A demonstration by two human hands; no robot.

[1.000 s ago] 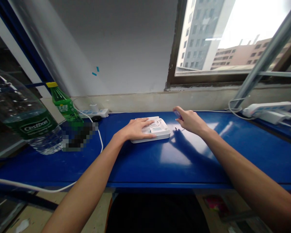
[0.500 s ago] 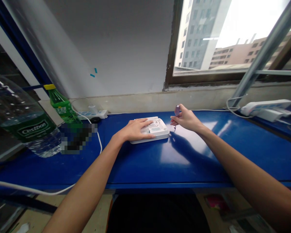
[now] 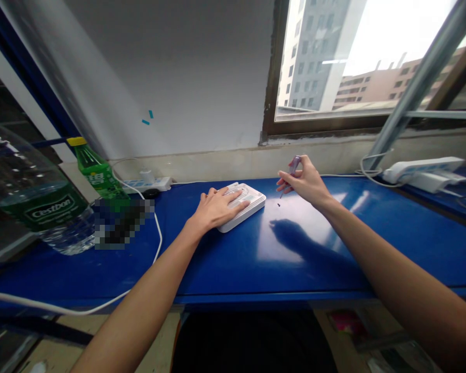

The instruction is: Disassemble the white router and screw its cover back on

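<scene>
A flat white plastic device (image 3: 245,202) lies on the blue table (image 3: 303,254), turned at an angle. My left hand (image 3: 213,208) rests on top of it with the fingers spread flat. To its right, my right hand (image 3: 306,181) is raised above the table and pinches a small screwdriver (image 3: 292,168) with a purple handle, tip pointing down and left. A tiny dark speck, perhaps a screw (image 3: 278,205), lies on the table below the tip.
A large water bottle (image 3: 34,202) and a green soda bottle (image 3: 95,171) stand at the left beside a blurred patch (image 3: 120,220). White power strips sit at the back left (image 3: 149,182) and far right (image 3: 423,171). A white cable (image 3: 155,233) trails off the front edge.
My left hand has turned the white device counter-clockwise. My right hand has lifted the screwdriver up and away from the device's right edge.
</scene>
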